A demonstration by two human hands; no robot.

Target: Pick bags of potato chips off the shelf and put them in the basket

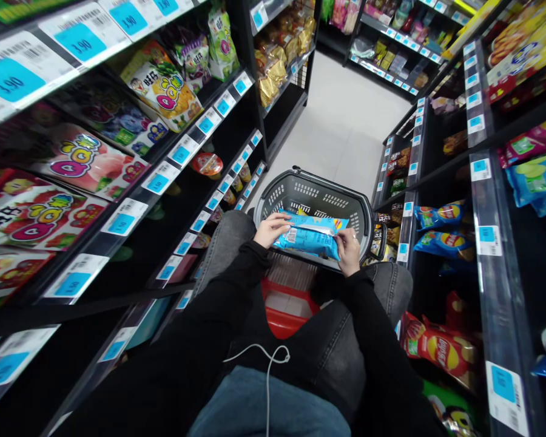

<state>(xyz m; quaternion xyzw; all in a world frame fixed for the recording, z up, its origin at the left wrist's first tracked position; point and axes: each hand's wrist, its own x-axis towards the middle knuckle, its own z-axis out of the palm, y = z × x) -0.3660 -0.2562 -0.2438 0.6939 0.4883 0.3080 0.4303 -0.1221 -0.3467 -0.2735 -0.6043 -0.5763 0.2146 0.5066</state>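
Pinching a blue bag at its two ends, both hands kept it level between them: the left hand had its fingertips on the near-left end, and the right hand had thumb and fingers closed on the opposite end. The bag was over the near part of a dark shopping basket, whose slotted far wall rose just beyond the grip; whether the bag touched anything inside could not be told. Knees in grey jeans flanked the hands, and below the grip a red object showed between the legs. Nearer the body than that, a white cord hung over a blue garment. Left of the grip ran shelves of candy packets above blue-and-white price tags. To its right, other blue bags lay on a shelf, with red bags lower and closer to the body. Ahead, past the basket, stretched a pale floor, with gold packets shelved at its left.
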